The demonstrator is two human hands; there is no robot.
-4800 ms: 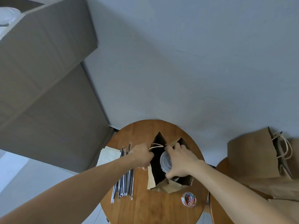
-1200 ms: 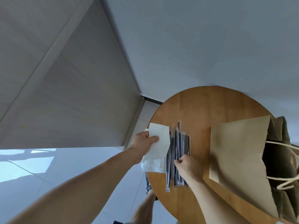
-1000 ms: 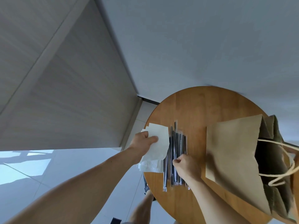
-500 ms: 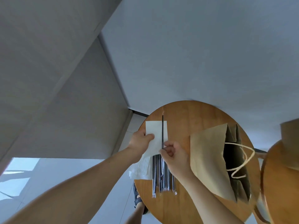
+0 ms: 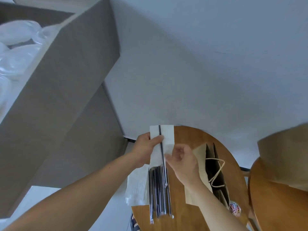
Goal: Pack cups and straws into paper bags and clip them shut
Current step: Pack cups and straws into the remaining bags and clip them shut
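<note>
Bench (image 5: 188, 137) edge left of the paper bag (image 5: 200, 151) is overhung by a napkin stack (image 5: 136, 185), straw bundle (image 5: 159, 190) between; above the bundle, fingers of the left hand (image 5: 146, 147) pinch one straw (image 5: 161, 147) against a napkin (image 5: 168, 135), fingers of the right hand (image 5: 183, 162) hang loose and open, bag interior dark, clip tub (image 5: 234, 211) just beside the bag.

two tables (image 5: 183, 219), two paper bags (image 5: 200, 151), one tub of clips (image 5: 234, 209) at five o'clock, one lifted straw (image 5: 161, 147), one held napkin (image 5: 168, 135).

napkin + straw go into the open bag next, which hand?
Left, probably: the left hand pinches the straw against the napkin. The right hand looks relaxed and holds nothing, beside the paper bag; it could steady the mouth.
</note>
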